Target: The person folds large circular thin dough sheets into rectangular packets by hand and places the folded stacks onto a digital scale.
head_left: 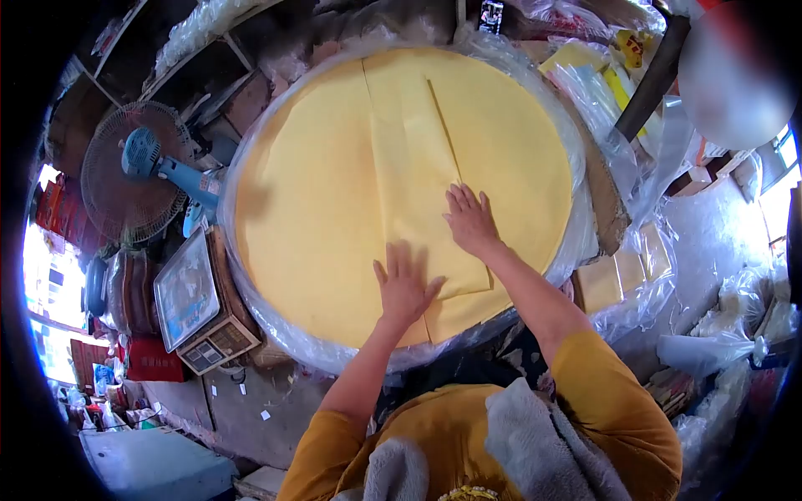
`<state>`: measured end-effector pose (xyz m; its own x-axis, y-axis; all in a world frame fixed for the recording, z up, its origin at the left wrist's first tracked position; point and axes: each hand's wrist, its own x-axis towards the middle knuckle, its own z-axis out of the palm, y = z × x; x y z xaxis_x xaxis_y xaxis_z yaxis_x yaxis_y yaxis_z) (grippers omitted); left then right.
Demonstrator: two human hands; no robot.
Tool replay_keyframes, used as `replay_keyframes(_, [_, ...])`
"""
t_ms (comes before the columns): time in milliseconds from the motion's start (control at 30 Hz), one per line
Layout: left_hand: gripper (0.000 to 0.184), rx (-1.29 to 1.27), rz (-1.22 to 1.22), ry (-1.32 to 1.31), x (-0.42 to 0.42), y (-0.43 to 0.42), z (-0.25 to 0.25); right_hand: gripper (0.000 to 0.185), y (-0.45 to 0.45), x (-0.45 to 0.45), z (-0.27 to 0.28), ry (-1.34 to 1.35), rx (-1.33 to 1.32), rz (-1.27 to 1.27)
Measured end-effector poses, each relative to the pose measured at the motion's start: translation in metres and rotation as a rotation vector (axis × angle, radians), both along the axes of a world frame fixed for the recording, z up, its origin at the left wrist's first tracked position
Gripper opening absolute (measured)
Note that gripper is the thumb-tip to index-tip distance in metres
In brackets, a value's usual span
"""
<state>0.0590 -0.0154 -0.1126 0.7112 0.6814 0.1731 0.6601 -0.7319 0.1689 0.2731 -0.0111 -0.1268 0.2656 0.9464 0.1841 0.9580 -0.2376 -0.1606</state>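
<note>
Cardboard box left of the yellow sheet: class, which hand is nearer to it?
Left. The left hand is over the yellow sheet, right of the cardboard box; the right hand is farther right and farther forward.

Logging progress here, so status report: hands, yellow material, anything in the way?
Left hand and right hand palms down on yellow material. Material spread out, overlapping layers near the middle. Blue fan alongside, off the material.
</note>
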Motion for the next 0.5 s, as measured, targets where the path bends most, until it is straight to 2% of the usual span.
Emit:
replay_keyframes(100, [0.068,0.031,0.004,0.023,0.0,-0.001,-0.002,0.052,-0.006,-0.004,0.013,0.077,-0.037,0.023])
replay_keyframes(200, [0.067,0.023,0.005,0.016,0.0,-0.001,-0.001,0.052,-0.04,-0.031,0.058,0.172,-0.05,0.078])
replay_keyframes(300, [0.067,0.037,0.01,0.002,0.0,-0.002,-0.004,0.053,-0.071,-0.052,0.055,0.06,-0.048,0.225])
replay_keyframes(500, [0.067,0.017,0.01,0.044,0.0,-0.002,0.0,0.055,-0.079,-0.052,0.019,0.015,-0.048,0.183])
